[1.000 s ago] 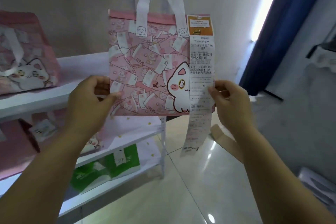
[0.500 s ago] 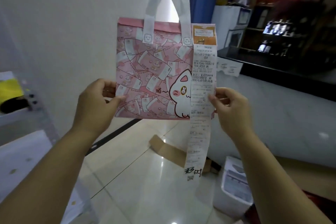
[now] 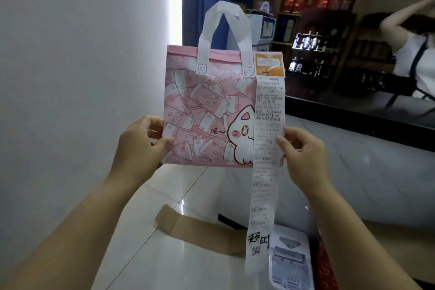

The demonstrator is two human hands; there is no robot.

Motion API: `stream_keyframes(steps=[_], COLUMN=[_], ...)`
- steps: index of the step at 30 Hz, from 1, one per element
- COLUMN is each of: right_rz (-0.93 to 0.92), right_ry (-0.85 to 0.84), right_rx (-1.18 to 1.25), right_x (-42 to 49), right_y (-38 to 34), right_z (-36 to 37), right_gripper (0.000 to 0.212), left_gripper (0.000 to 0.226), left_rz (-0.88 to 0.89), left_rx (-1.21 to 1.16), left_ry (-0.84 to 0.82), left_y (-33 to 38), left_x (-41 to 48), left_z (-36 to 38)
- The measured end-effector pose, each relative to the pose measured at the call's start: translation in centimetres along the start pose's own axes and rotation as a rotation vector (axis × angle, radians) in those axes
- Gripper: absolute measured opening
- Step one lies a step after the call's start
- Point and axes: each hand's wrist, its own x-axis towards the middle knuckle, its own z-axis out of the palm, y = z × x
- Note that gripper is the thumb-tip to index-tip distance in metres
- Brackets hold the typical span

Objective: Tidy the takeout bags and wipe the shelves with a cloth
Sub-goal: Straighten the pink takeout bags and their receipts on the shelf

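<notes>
Bag [image 3: 207,110] up at chest height, my left hand [image 3: 138,146] pinching one edge, right hand [image 3: 303,155] the other. Receipt [image 3: 266,148] dangles long; one snag could tear it off.

A shop: dark counter [image 3: 353,110] before shelves of bottles [image 3: 313,42].

The person's left forearm [image 3: 70,231] and right forearm [image 3: 364,242] are bare along all of their visible length, from the wrists to the bottom edge of the view. The left hand [image 3: 138,146] and right hand [image 3: 303,155] are bare as well. Soft creases mark the knuckles and wrists. The fingernails are too small to make out.
</notes>
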Motion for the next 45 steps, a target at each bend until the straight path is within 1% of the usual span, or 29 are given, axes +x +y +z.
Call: stream_keyframes(steps=[8, 11, 16, 20, 26, 30, 35, 45], right_rz=[0.038, 0.044, 0.036, 0.032, 0.016, 0.035, 0.086, 0.149], right_ry=[0.166, 0.198, 0.274, 0.302, 0.353, 0.365, 0.319, 0.246], right_rx=[-0.054, -0.11, -0.16, -0.2, -0.229, -0.248, -0.257, -0.264], right_x=[9.4, 12.4, 17.1, 21.6, 28.7, 32.3, 34.7, 38.4], right_y=[3.3, 4.3, 6.4, 9.1, 13.9, 17.2, 20.8, 23.3], right_z=[5.6, 6.8, 7.0, 6.7, 5.3, 4.4, 4.4, 5.5], right_gripper=[0.013, 0.013, 0.017, 0.014, 0.014, 0.014, 0.016, 0.015], left_gripper=[0.023, 0.023, 0.024, 0.025, 0.026, 0.025, 0.024, 0.027], left_rz=[0.14, 0.172, 0.227, 0.268, 0.262, 0.234, 0.213, 0.136], left_rx=[-0.024, -0.043, -0.065, -0.098, -0.165, -0.192, -0.178, -0.163], left_ry=[-0.114, -0.132, -0.16, -0.17, -0.166, -0.18, -0.203, -0.228], left_y=[-4.1, -4.8, -5.3, -5.4, -4.4, -3.9, -4.5, -5.9], left_x=[13.8, 18.0, 23.5, 28.1, 34.2, 36.6, 38.7, 41.6], left_z=[5.6, 8.0, 13.0, 17.7, 26.0, 31.1, 35.6, 39.2])
